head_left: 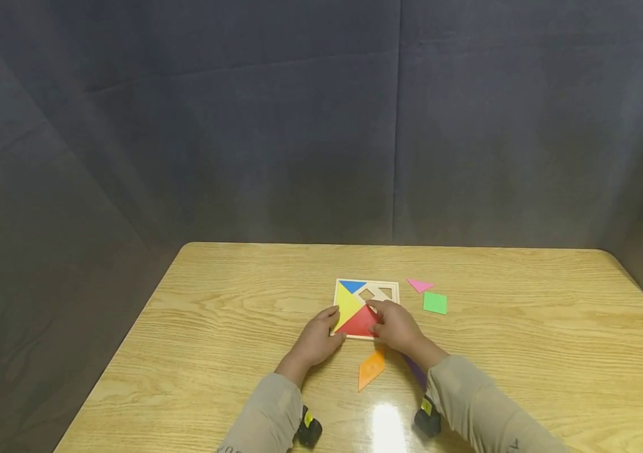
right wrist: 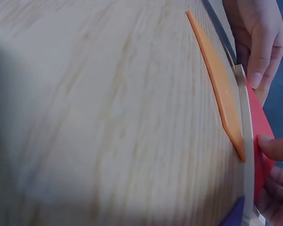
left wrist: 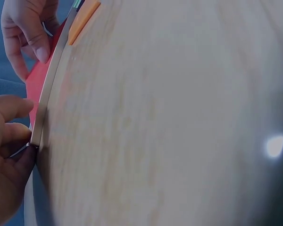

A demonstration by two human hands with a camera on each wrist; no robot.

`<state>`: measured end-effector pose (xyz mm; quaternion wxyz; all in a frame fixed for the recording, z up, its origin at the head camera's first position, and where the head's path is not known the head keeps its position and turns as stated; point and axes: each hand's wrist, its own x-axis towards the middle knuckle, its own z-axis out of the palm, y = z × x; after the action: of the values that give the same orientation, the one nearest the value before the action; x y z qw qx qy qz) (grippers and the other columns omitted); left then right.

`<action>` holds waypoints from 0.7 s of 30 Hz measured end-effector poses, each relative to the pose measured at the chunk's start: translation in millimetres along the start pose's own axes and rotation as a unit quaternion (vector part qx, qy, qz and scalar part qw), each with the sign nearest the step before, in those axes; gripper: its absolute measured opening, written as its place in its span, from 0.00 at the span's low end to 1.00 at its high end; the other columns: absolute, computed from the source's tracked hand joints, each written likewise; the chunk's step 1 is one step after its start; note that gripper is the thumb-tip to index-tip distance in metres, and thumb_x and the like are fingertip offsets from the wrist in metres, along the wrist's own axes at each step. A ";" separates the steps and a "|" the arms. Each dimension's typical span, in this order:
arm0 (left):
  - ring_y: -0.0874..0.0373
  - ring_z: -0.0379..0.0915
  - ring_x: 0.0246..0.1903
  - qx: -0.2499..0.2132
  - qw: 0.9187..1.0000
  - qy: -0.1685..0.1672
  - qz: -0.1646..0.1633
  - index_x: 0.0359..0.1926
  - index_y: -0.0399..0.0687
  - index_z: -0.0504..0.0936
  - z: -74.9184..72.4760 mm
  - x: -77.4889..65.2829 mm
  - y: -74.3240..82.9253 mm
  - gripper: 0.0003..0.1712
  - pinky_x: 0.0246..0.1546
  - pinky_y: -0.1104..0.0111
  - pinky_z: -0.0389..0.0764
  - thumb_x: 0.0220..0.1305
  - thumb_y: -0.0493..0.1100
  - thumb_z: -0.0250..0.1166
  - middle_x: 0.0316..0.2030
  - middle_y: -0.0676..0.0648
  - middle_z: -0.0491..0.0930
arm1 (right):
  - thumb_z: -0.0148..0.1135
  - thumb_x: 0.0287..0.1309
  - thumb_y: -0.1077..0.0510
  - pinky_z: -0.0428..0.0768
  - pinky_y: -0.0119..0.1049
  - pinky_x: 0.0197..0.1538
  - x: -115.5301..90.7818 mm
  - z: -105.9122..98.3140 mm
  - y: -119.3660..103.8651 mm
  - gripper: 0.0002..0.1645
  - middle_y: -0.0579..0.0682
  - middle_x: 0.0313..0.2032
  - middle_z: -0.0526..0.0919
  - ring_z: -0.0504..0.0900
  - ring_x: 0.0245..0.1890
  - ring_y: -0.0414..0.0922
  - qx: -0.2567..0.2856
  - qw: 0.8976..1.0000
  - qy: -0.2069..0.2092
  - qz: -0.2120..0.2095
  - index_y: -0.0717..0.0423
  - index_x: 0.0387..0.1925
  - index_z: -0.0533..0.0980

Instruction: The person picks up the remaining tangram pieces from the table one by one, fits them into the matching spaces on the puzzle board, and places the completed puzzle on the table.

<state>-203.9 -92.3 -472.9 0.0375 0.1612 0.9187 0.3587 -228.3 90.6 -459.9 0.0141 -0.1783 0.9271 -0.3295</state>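
A tangram board [head_left: 377, 292] with a pale wooden frame lies on the table, bearing a yellow triangle [head_left: 346, 305], a small blue triangle [head_left: 352, 286] and a large red triangle [head_left: 358, 322]. My left hand [head_left: 316, 340] grips the board's near left corner, and the left wrist view shows its fingers at the frame's edge [left wrist: 47, 89]. At the right end of the red triangle, my right hand [head_left: 397, 326] holds that piece between thumb and curled fingers. In the right wrist view the thumb presses on its red face [right wrist: 260, 113].
Nearer than the board lies an orange parallelogram [head_left: 371, 371]. A purple piece [head_left: 415, 371] is partly covered by the right forearm. Right of the board are a pink triangle [head_left: 419, 285] and a green square [head_left: 435, 302]. A dark curtain [head_left: 299, 157] hangs behind the table.
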 end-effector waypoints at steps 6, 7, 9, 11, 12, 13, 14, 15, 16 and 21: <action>0.47 0.57 0.56 0.026 1.000 0.002 0.010 0.54 0.30 0.67 -1.1 1.7 0.5 0.26 0.55 0.60 0.60 0.56 0.40 0.57 0.57 0.40 0.61 | 0.65 0.39 0.66 0.67 0.32 0.24 -0.3 2.0 0.4 0.30 0.49 0.25 0.69 0.65 0.22 0.42 -0.016 1.000 -0.003 -0.007 0.63 0.50 0.70; 0.47 0.58 0.56 0.033 0.999 0.001 0.013 0.53 0.31 0.68 -1.0 2.1 0.9 0.25 0.55 0.60 0.61 0.55 0.40 0.57 0.57 0.40 0.62 | 0.65 0.39 0.66 0.67 0.32 0.24 -0.9 2.4 0.7 0.30 0.49 0.25 0.69 0.65 0.22 0.42 -0.025 1.000 0.000 -0.010 0.63 0.49 0.70; 0.48 0.59 0.55 0.049 0.999 0.000 0.021 0.52 0.33 0.70 -0.9 2.9 2.0 0.23 0.55 0.61 0.61 0.55 0.40 0.57 0.56 0.40 0.63 | 0.65 0.39 0.65 0.66 0.32 0.24 -2.3 3.1 0.8 0.29 0.49 0.25 0.68 0.64 0.23 0.42 -0.043 0.999 0.003 -0.014 0.63 0.49 0.71; 0.48 0.59 0.55 0.061 0.998 -0.002 0.026 0.51 0.35 0.72 -0.9 3.5 2.9 0.22 0.54 0.61 0.62 0.55 0.40 0.57 0.56 0.40 0.63 | 0.65 0.39 0.63 0.65 0.32 0.25 -3.5 3.9 0.4 0.28 0.48 0.25 0.67 0.64 0.24 0.43 -0.061 0.998 0.006 -0.017 0.62 0.48 0.71; 0.48 0.60 0.55 0.065 0.997 -0.003 0.028 0.50 0.36 0.72 -1.1 3.8 3.6 0.21 0.54 0.61 0.62 0.55 0.40 0.57 0.56 0.40 0.64 | 0.65 0.39 0.63 0.65 0.32 0.25 -4.0 4.0 0.1 0.28 0.48 0.25 0.67 0.64 0.25 0.43 -0.068 0.997 0.008 -0.019 0.62 0.47 0.72; 0.48 0.60 0.54 0.068 0.997 -0.004 0.029 0.50 0.37 0.73 -1.4 4.1 4.3 0.21 0.54 0.60 0.62 0.55 0.40 0.57 0.55 0.40 0.64 | 0.65 0.39 0.63 0.65 0.32 0.26 -4.4 4.1 -0.3 0.27 0.48 0.25 0.66 0.64 0.26 0.43 -0.074 0.997 0.009 -0.021 0.62 0.47 0.72; 0.48 0.60 0.54 0.070 0.997 -0.004 0.030 0.50 0.37 0.73 -1.6 4.2 4.9 0.20 0.54 0.60 0.62 0.55 0.40 0.57 0.55 0.40 0.64 | 0.65 0.39 0.63 0.65 0.32 0.26 -4.9 3.9 -0.9 0.27 0.48 0.25 0.66 0.64 0.27 0.43 -0.077 0.997 0.010 -0.022 0.62 0.47 0.72; 0.48 0.60 0.54 0.071 0.997 -0.004 0.030 0.49 0.38 0.74 -1.9 4.5 5.6 0.20 0.54 0.60 0.62 0.55 0.40 0.57 0.55 0.40 0.64 | 0.65 0.39 0.62 0.65 0.32 0.26 -5.3 3.6 -1.3 0.27 0.48 0.26 0.66 0.64 0.27 0.44 -0.079 0.997 0.011 -0.021 0.62 0.46 0.72; 0.48 0.60 0.54 0.072 0.997 -0.005 0.031 0.49 0.38 0.74 -2.2 4.9 6.3 0.20 0.54 0.60 0.62 0.55 0.40 0.57 0.55 0.40 0.64 | 0.65 0.39 0.63 0.65 0.33 0.26 -5.5 3.3 -1.6 0.26 0.48 0.26 0.66 0.64 0.27 0.44 -0.081 0.996 0.013 -0.022 0.62 0.46 0.73; 0.48 0.60 0.54 0.084 0.996 -0.009 0.032 0.49 0.39 0.74 -3.6 7.1 7.5 0.19 0.54 0.60 0.62 0.55 0.40 0.57 0.55 0.40 0.64 | 0.65 0.39 0.62 0.67 0.34 0.28 -5.0 2.7 -1.9 0.24 0.48 0.27 0.67 0.66 0.29 0.45 -0.088 0.996 0.018 -0.020 0.61 0.44 0.74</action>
<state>-209.2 -87.2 -464.9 0.0207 0.1958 0.9396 0.2802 -222.7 89.3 -461.4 -0.0250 -0.1916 0.9489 -0.2497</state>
